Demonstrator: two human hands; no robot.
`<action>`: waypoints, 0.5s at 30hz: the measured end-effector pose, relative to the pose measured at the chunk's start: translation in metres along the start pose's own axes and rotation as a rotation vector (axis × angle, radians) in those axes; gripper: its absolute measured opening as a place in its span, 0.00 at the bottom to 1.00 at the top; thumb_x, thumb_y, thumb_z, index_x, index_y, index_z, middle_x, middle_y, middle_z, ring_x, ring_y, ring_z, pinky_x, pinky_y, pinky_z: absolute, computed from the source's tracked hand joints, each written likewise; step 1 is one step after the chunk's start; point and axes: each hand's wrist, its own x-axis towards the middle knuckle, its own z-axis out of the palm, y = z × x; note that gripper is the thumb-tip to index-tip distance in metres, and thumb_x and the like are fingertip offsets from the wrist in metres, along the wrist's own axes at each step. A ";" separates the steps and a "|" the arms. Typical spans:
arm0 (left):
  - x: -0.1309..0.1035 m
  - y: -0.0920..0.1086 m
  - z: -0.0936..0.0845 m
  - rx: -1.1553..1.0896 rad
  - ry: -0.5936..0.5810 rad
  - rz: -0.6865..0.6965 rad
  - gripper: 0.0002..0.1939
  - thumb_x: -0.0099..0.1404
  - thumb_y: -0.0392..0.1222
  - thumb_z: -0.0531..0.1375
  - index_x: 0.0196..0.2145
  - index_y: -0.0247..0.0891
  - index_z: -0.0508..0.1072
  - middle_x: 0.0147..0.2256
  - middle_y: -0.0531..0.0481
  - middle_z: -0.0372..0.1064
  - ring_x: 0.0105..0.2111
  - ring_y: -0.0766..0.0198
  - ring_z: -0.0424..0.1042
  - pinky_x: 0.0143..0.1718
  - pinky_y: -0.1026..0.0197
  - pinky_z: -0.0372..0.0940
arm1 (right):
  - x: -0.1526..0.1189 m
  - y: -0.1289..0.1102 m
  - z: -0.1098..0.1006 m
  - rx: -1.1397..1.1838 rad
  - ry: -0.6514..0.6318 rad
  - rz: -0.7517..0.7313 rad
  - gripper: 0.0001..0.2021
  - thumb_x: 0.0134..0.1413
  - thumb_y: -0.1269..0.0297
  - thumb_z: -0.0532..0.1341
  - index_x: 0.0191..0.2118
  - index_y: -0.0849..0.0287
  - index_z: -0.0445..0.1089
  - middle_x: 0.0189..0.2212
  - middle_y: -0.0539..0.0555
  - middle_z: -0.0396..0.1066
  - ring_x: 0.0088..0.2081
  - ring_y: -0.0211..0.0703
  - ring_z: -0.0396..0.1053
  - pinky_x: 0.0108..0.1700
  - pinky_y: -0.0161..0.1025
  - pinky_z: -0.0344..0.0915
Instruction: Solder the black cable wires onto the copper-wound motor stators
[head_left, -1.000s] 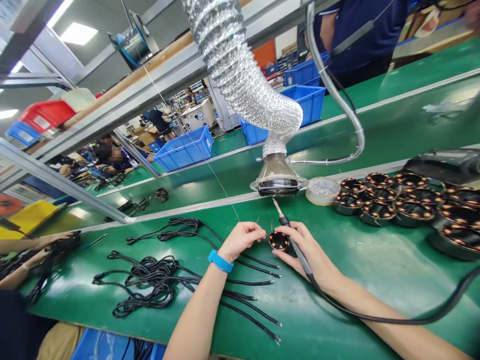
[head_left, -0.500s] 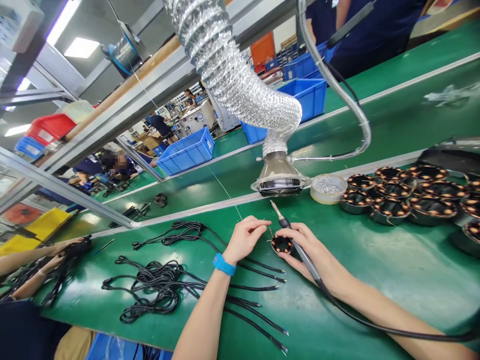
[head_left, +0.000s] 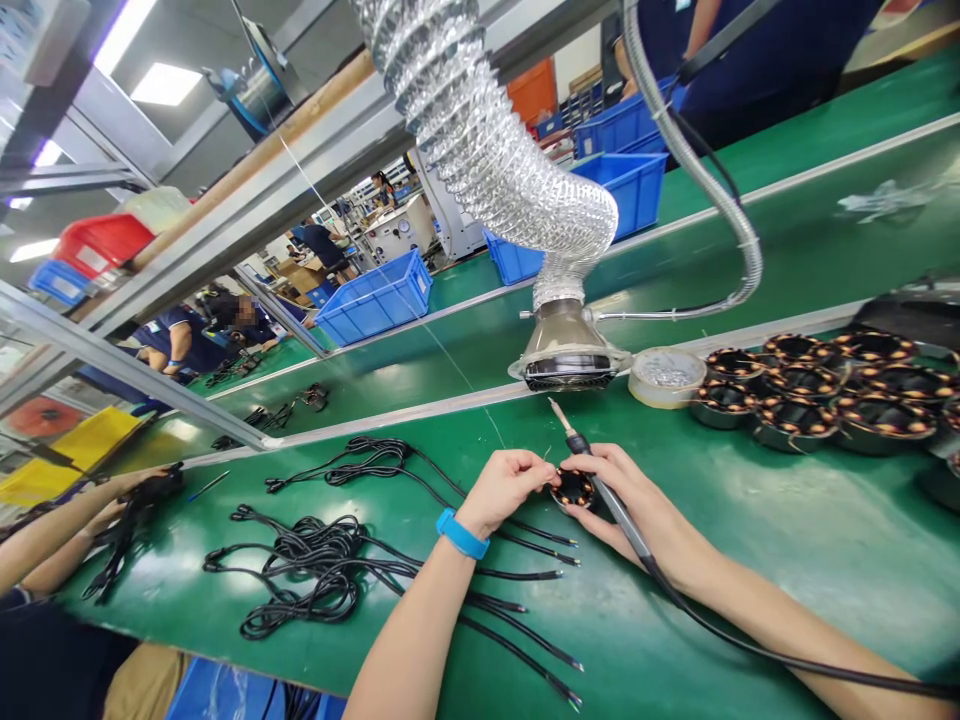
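Observation:
My right hand (head_left: 637, 510) is closed around a soldering iron (head_left: 616, 512), its tip pointing up and away. The thumb and fingers of that hand also steady a small ring-shaped motor stator (head_left: 574, 490) with copper windings on the green bench. My left hand (head_left: 510, 488), with a blue band at the wrist, pinches a thin wire at the stator's left edge; the fingertips hide part of it. A fine strand (head_left: 491, 425) runs down from a spool (head_left: 259, 90) overhead and passes behind my left hand. Black power cords (head_left: 315, 570) with stripped ends lie to the left.
A fume extractor hood (head_left: 570, 350) on a silver duct (head_left: 517, 180) hangs just beyond my hands. Several larger stators (head_left: 799, 425) and a round tub (head_left: 666, 377) stand at the right. Blue crates (head_left: 375, 300) line the far side. A co-worker's hands (head_left: 112, 505) hold black cords at the left.
My left hand has moved right and closer to the stator, its fingertips now at the ring's edge. My right hand still holds the soldering iron and stator. The view has shifted slightly.

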 end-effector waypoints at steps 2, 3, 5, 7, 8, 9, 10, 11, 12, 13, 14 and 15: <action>-0.002 0.002 0.001 0.005 0.028 -0.042 0.23 0.58 0.58 0.64 0.29 0.31 0.77 0.23 0.50 0.67 0.22 0.70 0.58 0.26 0.65 0.52 | 0.000 0.000 0.000 0.008 -0.004 -0.005 0.17 0.63 0.63 0.58 0.56 0.51 0.61 0.48 0.56 0.60 0.45 0.41 0.69 0.47 0.38 0.71; -0.004 0.003 -0.001 0.035 0.046 -0.049 0.23 0.59 0.58 0.63 0.28 0.32 0.78 0.23 0.50 0.68 0.22 0.70 0.58 0.26 0.64 0.52 | 0.000 0.001 0.000 0.010 -0.006 -0.007 0.17 0.64 0.63 0.58 0.56 0.51 0.61 0.48 0.56 0.60 0.45 0.41 0.69 0.47 0.39 0.71; -0.011 0.004 -0.008 0.130 0.106 -0.030 0.25 0.63 0.58 0.59 0.24 0.33 0.77 0.27 0.46 0.72 0.23 0.68 0.61 0.27 0.63 0.54 | 0.000 0.002 -0.001 0.011 -0.004 -0.006 0.17 0.64 0.63 0.58 0.56 0.51 0.61 0.49 0.56 0.60 0.45 0.41 0.69 0.48 0.39 0.71; -0.018 0.002 -0.014 0.219 0.139 -0.010 0.26 0.66 0.57 0.56 0.21 0.33 0.76 0.31 0.44 0.75 0.27 0.66 0.65 0.30 0.63 0.57 | 0.000 0.003 -0.001 0.008 0.010 -0.003 0.17 0.64 0.63 0.58 0.56 0.51 0.61 0.49 0.56 0.60 0.46 0.42 0.69 0.49 0.41 0.70; -0.022 0.000 -0.016 0.251 0.123 -0.002 0.24 0.65 0.56 0.58 0.24 0.33 0.78 0.32 0.44 0.76 0.29 0.65 0.66 0.31 0.63 0.58 | 0.000 0.003 -0.002 0.006 0.017 0.001 0.17 0.63 0.63 0.59 0.56 0.51 0.61 0.49 0.56 0.60 0.47 0.43 0.69 0.50 0.41 0.70; -0.024 -0.003 -0.016 0.274 0.082 0.007 0.21 0.64 0.55 0.60 0.28 0.33 0.80 0.34 0.44 0.76 0.30 0.64 0.67 0.32 0.63 0.59 | 0.000 0.003 -0.002 0.003 0.023 0.004 0.17 0.63 0.63 0.59 0.56 0.51 0.61 0.49 0.56 0.60 0.48 0.43 0.69 0.51 0.41 0.70; -0.026 -0.006 -0.016 0.289 0.035 0.019 0.17 0.61 0.53 0.64 0.33 0.34 0.81 0.34 0.45 0.75 0.31 0.64 0.68 0.33 0.63 0.60 | 0.000 0.003 -0.003 0.002 0.026 0.006 0.17 0.63 0.63 0.59 0.56 0.51 0.61 0.49 0.57 0.60 0.48 0.44 0.68 0.51 0.41 0.70; -0.027 -0.009 -0.014 0.296 -0.005 0.038 0.17 0.59 0.52 0.66 0.37 0.35 0.82 0.34 0.45 0.75 0.31 0.64 0.68 0.34 0.63 0.60 | 0.000 0.002 -0.003 0.001 0.028 0.010 0.17 0.63 0.63 0.59 0.56 0.51 0.61 0.49 0.57 0.60 0.49 0.44 0.68 0.51 0.41 0.70; -0.027 -0.012 -0.012 0.297 -0.028 0.063 0.17 0.58 0.51 0.67 0.38 0.35 0.82 0.35 0.46 0.74 0.32 0.64 0.68 0.34 0.63 0.60 | 0.000 0.001 -0.004 0.003 0.024 0.016 0.17 0.64 0.63 0.59 0.56 0.51 0.61 0.50 0.57 0.60 0.49 0.44 0.68 0.51 0.41 0.70; -0.027 -0.014 -0.010 0.288 -0.034 0.088 0.16 0.58 0.50 0.68 0.37 0.35 0.82 0.34 0.46 0.74 0.32 0.64 0.67 0.35 0.63 0.60 | 0.000 0.001 -0.004 0.007 0.018 0.024 0.17 0.64 0.63 0.59 0.57 0.51 0.61 0.50 0.57 0.60 0.48 0.44 0.68 0.51 0.42 0.70; -0.026 -0.016 -0.008 0.260 -0.035 0.102 0.15 0.59 0.50 0.67 0.35 0.34 0.82 0.34 0.46 0.73 0.32 0.64 0.67 0.35 0.63 0.60 | 0.000 0.000 -0.005 0.012 0.015 0.032 0.17 0.64 0.64 0.59 0.57 0.51 0.61 0.50 0.57 0.60 0.48 0.44 0.68 0.52 0.42 0.69; -0.024 -0.017 -0.006 0.210 -0.037 0.105 0.15 0.60 0.51 0.66 0.34 0.33 0.81 0.33 0.46 0.73 0.32 0.65 0.67 0.35 0.63 0.60 | 0.000 -0.001 -0.005 0.018 0.013 0.037 0.18 0.64 0.64 0.59 0.57 0.51 0.61 0.50 0.57 0.59 0.48 0.44 0.68 0.52 0.42 0.69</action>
